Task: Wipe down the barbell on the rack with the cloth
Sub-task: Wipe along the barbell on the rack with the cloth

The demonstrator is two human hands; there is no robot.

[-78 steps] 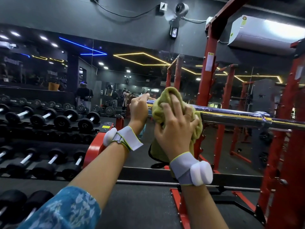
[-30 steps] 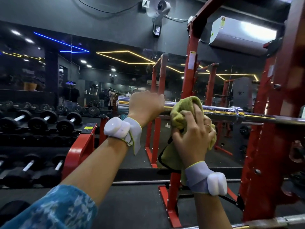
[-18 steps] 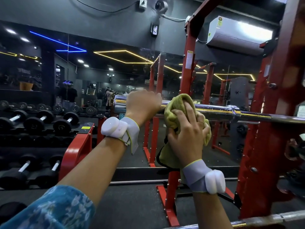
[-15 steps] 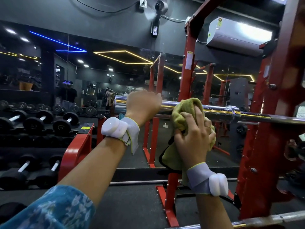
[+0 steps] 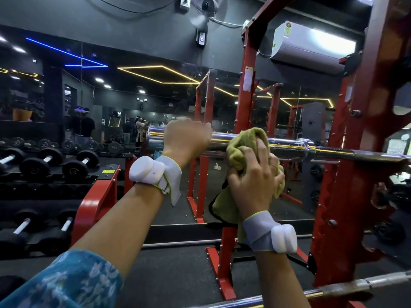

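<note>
A chrome barbell [image 5: 291, 143] lies level across the red rack [image 5: 360, 152] at chest height, its thick sleeve end pointing left. My left hand [image 5: 185, 140] grips the sleeve from above near that end, fingers curled over the far side. My right hand [image 5: 255, 181] holds a bunched yellow-green cloth [image 5: 241, 143] against the sleeve just right of the left hand. The cloth wraps over the top of the bar and a loose part hangs down below my wrist. Both wrists wear grey bands with white pods.
Dumbbell racks [image 5: 44, 165] fill the left side. A red rack upright [image 5: 246, 90] stands behind the bar and a mirror wall behind that. A second steel bar [image 5: 333, 290] crosses the lower right corner. An air conditioner [image 5: 311, 47] hangs top right.
My right hand has slid the cloth a little to the right along the sleeve and back, then lower over the bar. My left hand keeps its grip in the same place.
</note>
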